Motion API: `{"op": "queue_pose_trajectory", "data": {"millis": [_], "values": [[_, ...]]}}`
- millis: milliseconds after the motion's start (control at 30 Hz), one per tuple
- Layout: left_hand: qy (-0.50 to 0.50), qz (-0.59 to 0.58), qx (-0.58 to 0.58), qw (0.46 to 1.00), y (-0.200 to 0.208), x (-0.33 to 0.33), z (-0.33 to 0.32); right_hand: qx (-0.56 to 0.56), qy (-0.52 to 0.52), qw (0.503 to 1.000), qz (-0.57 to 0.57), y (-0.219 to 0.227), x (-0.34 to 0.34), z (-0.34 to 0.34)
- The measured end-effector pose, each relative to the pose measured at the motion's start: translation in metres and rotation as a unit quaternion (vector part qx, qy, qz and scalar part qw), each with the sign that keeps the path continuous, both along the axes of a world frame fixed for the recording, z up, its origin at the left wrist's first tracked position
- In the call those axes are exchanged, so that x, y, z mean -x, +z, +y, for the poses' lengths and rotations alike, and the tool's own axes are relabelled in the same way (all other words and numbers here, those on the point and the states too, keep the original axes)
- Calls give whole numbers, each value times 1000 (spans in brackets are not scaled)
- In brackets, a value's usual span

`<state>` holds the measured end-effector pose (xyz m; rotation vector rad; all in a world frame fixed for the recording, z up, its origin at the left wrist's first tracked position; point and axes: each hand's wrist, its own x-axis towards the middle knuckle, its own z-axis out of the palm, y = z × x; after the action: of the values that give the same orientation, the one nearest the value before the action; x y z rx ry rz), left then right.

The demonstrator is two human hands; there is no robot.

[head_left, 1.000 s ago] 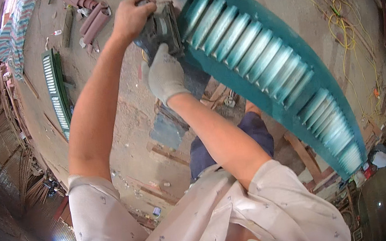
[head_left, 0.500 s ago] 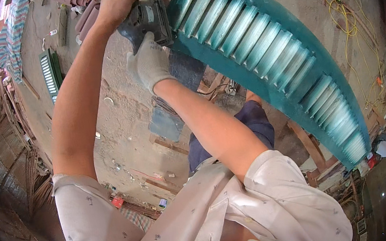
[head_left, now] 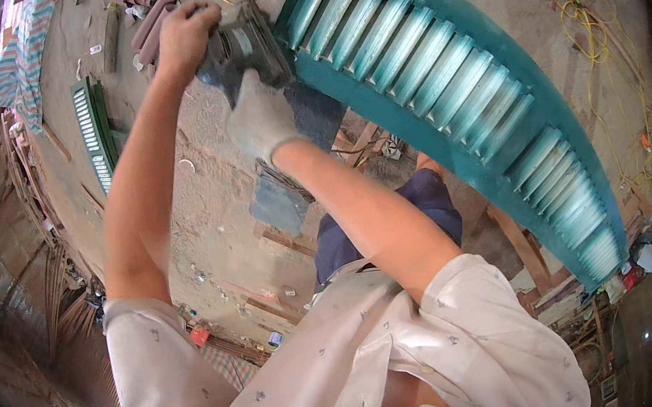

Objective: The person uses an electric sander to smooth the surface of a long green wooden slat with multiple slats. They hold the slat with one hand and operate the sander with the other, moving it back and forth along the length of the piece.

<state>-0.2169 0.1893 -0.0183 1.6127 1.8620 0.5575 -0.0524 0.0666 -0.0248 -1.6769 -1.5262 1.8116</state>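
Observation:
A dark handheld power sander (head_left: pixel 246 49) is at the upper middle, beside the left end of a long teal louvered panel (head_left: pixel 424 133). My bare left hand (head_left: pixel 187 36) is closed on the far side of the sander, its fingers curled over it. Wearing a pale knit glove, my right hand (head_left: pixel 259 122) grips the sander's near handle; its fingers are mostly hidden. The panel is curved along its outer edge. Its slats look worn to pale wood or thin paint along their faces. The sander's underside is hidden from view.
Yellow cord (head_left: pixel 583 17) lies in loops on the floor beyond the panel. A smaller dark green louvered piece (head_left: pixel 93 135) lies at the left. Wooden pieces (head_left: pixel 525 247) are under the panel, and striped sheeting (head_left: pixel 28 66) hangs at the upper left.
The sander and both hands have shifted slightly down, with my left hand also going left. The sander has turned a little. The panel stays in place.

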Motion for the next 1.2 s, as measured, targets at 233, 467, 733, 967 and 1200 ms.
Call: {"op": "queue_pose_trajectory", "data": {"millis": [233,467,733,967,1200], "values": [[114,5,38,993,-6,-35,-37,35,87,996,-11,12,-58,-1],[234,-53,47,970,3,-77,-117,64,180,980,-56,20,-99,-41],[235,-72,39,968,-12,-8,-24,-43,129,990,-36,0,-41,29],[137,16,25,990,-7,-30,-38,23,61,997,-39,12,-44,-9],[181,-91,12,979,-9,6,45,-49,6,999,-8,1,-7,60]]}}
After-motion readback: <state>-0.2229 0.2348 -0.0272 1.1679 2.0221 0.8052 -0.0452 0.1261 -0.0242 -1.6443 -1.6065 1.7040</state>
